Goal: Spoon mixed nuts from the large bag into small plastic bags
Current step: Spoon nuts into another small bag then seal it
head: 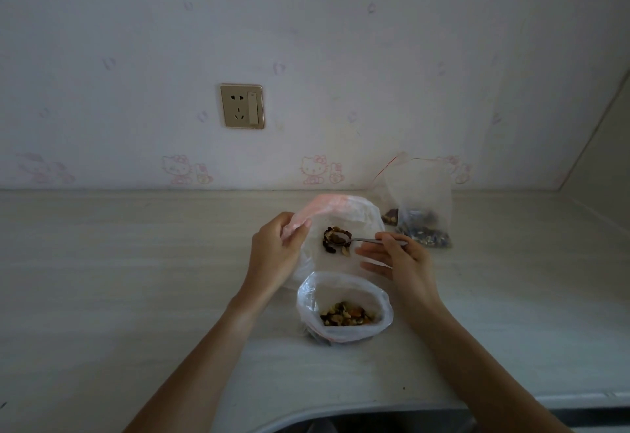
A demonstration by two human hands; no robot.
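Plastic bags number four: the left hand (pixel 276 248) pinches one bag (pixel 341 214) open, the right hand (pixel 399 258) grips one spoon (pixel 344 238) inside it. Another (pixel 344 306) sits at 6 o'clock; two (pixel 422 207) at 2 o'clock.

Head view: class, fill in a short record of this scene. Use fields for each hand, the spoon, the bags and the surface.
left hand: holds up the rim of the large bag
right hand: pinches the spoon handle
spoon: bowl among the nuts inside the large bag
near small bag: open, part filled
far bags: two by the wall, nuts at the bottom
surface: pale countertop
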